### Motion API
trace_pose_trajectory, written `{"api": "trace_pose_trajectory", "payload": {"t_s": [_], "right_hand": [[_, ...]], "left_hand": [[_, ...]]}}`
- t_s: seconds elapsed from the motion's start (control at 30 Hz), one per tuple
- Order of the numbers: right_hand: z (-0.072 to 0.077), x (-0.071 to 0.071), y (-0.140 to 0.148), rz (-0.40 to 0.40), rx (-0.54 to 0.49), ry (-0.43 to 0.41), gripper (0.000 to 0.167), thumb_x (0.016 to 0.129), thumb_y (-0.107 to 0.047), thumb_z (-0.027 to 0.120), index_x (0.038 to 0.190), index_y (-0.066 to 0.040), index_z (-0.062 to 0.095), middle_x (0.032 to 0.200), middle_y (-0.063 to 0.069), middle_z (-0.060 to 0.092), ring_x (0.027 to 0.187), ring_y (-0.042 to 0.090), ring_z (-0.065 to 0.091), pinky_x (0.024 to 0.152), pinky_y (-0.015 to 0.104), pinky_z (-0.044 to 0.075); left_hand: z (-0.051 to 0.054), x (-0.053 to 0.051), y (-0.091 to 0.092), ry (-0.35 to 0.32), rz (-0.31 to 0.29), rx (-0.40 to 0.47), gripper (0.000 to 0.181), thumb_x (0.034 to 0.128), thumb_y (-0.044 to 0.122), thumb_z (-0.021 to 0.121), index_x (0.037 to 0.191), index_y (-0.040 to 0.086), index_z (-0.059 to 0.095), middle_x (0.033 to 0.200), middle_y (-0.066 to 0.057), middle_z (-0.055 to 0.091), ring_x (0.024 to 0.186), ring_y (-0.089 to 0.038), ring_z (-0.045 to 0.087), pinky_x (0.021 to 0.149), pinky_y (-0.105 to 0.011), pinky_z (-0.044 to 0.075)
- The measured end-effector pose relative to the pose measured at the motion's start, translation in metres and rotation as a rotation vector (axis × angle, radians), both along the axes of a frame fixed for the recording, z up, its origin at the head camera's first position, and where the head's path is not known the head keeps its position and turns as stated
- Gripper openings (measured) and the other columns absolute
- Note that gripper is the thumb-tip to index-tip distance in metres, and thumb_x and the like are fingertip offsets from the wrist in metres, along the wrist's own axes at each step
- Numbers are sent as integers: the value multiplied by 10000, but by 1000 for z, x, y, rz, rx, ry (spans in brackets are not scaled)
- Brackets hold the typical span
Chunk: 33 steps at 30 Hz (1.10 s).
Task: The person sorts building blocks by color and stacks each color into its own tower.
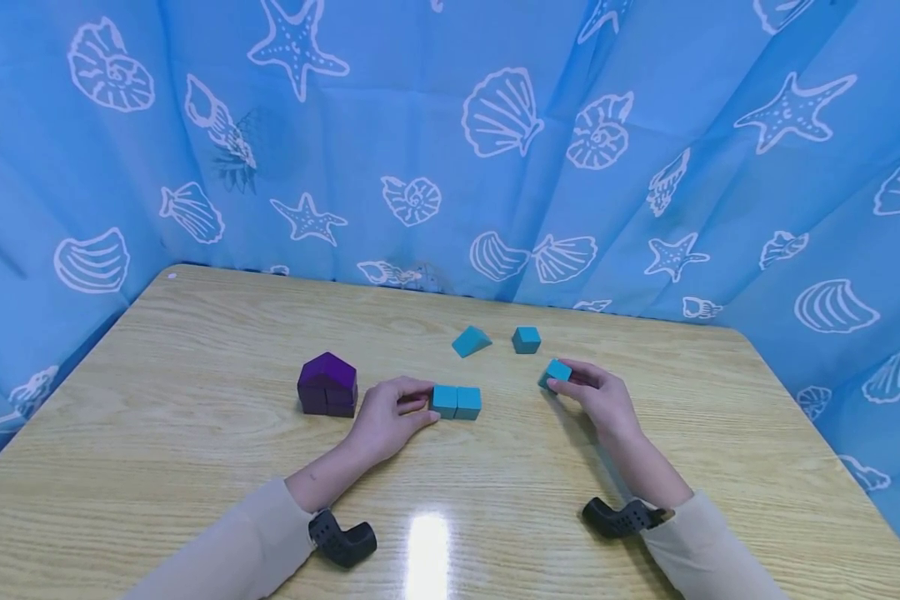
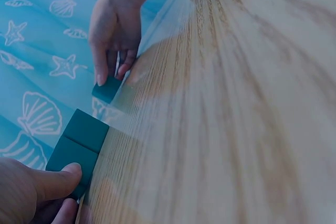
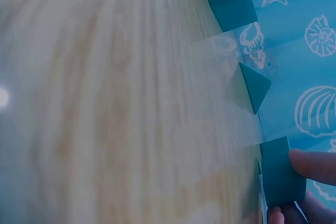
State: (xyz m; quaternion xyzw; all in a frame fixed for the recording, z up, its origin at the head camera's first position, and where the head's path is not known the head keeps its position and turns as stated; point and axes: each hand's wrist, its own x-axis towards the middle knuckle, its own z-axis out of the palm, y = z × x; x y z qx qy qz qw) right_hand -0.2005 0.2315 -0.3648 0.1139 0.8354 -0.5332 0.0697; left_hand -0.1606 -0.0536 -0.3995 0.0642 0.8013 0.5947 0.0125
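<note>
Your left hand (image 1: 394,418) grips one of two touching blue cubes (image 1: 445,401), your right hand (image 1: 603,398) a third blue cube (image 1: 557,371) nearer the wood-grain table (image 1: 217,342)'s right edge. Toward its far edge sit a blue wedge (image 1: 470,342) and fourth blue cube (image 1: 526,341); a purple house-shaped block stack (image 1: 328,383) stands leftmost.

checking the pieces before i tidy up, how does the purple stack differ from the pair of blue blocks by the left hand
The purple stack is dark purple; the blue pair is bright blue. The purple stack carries a roof-shaped block on top, whereas the blue pair is flat-topped. The left hand holds one end of the blue pair, while the purple stack is unheld. Both show two blocks side by side.
</note>
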Motion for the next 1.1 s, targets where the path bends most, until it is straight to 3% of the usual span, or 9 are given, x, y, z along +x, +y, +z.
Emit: {"api": "trace_pose_trajectory", "payload": {"t_s": [0.23,0.4,0.77,1.1], "right_hand": [[3,5,-6,35,-35,-5,576,883,-261,700,1391,-78,499,1360,142,524,1235,242,486,1022,367,389],[6,9,-13,58,-62,-5,577,891,-259,692,1400,-82,484,1394,149,500,1257,241,481,1017,365,431],[11,16,-32,123,-98,25,527,876,-223,709,1350,-69,537,1276,95,577,1030,66,565,945,310,471],[12,20,-47,180,-109,48,517,861,-208,723,1332,-70,560,1317,127,569,1171,196,554,979,326,458]], "left_hand": [[1,1,0,8,-7,-3,373,815,-22,718,1182,-23,654,1173,-190,632,1074,-294,649,852,-270,545],[1,1,1,12,-1,-3,364,815,-18,720,1173,-21,659,1164,-183,637,1069,-289,652,849,-266,546],[0,1,0,-3,3,-7,375,817,-6,722,1186,-4,657,1174,-173,634,1079,-278,650,852,-267,544],[1,0,0,-6,-4,-13,374,825,-5,715,1194,-2,653,1185,-175,629,1090,-286,644,861,-288,545]]}}
